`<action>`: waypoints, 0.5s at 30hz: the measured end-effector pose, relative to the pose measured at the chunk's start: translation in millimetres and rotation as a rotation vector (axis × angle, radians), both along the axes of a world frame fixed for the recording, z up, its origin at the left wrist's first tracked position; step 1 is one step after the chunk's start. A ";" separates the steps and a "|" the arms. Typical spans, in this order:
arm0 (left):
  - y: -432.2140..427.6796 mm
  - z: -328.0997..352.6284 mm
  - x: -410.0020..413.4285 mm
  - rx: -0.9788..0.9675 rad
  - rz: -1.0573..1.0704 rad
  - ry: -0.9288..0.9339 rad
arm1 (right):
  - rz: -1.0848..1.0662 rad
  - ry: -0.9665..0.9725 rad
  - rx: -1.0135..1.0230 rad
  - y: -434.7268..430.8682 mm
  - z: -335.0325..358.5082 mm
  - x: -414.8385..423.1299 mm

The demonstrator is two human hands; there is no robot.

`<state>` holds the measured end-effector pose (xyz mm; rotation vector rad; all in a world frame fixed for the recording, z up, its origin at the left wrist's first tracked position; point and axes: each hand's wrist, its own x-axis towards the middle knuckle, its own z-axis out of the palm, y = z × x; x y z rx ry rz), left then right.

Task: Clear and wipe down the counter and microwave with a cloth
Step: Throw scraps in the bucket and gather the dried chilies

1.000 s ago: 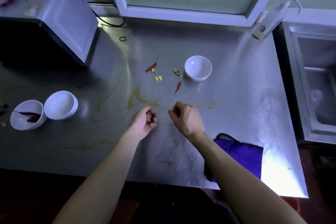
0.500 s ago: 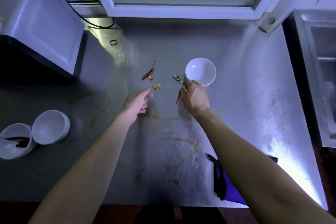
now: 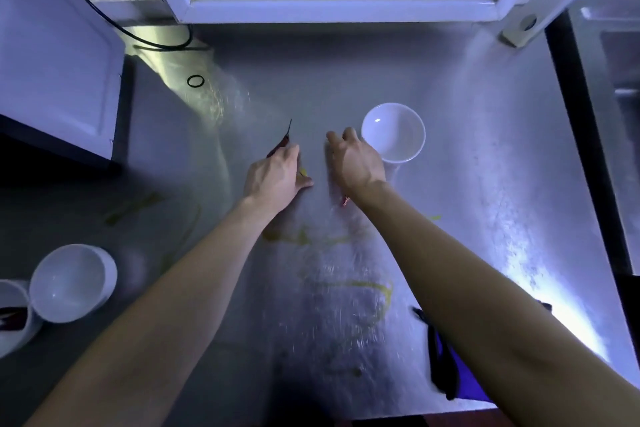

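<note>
Bench [image 3: 485, 191]: steel, streaked with yellow smears [image 3: 367, 284].
Left grip [image 3: 275, 175]: palm down and low over the bench, thumb splayed wide, fingers straight, holding nothing. Its fingertips are at a red chilli [image 3: 281, 144]. A small yellow scrap [image 3: 303, 171] lies just beside the thumb.
Right grip [image 3: 356, 163]: palm down, fingers loosely extended and holding nothing, just beside a white bowl [image 3: 393, 132]. A second red chilli [image 3: 345, 200] shows at the wrist.
Purple cloth [image 3: 462, 381]: at the front right edge of the bench, partly hidden under the right forearm and well apart from both grips.
Microwave [image 3: 55, 62]: rear left. A black ring [image 3: 195, 81] lies near it.
Front left: two more bowls [image 3: 72, 282] touching each other, the outer one cut off by the frame
</note>
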<state>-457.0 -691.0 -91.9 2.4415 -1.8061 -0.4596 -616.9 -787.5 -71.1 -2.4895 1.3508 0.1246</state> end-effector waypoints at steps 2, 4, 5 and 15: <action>-0.1 -0.6 -0.9 0.017 -0.033 -0.019 | 0.006 0.067 0.013 -5.2 -0.1 9.1; 0.7 -1.7 -0.3 0.000 -0.054 -0.005 | 0.014 0.089 0.023 -10.1 -2.4 13.7; 0.9 -2.4 0.3 -0.008 -0.060 0.008 | 0.017 0.083 0.030 -11.8 -4.1 14.4; 1.7 0.0 -2.3 -0.027 0.009 0.149 | -0.088 -0.085 0.150 -16.3 -14.5 9.0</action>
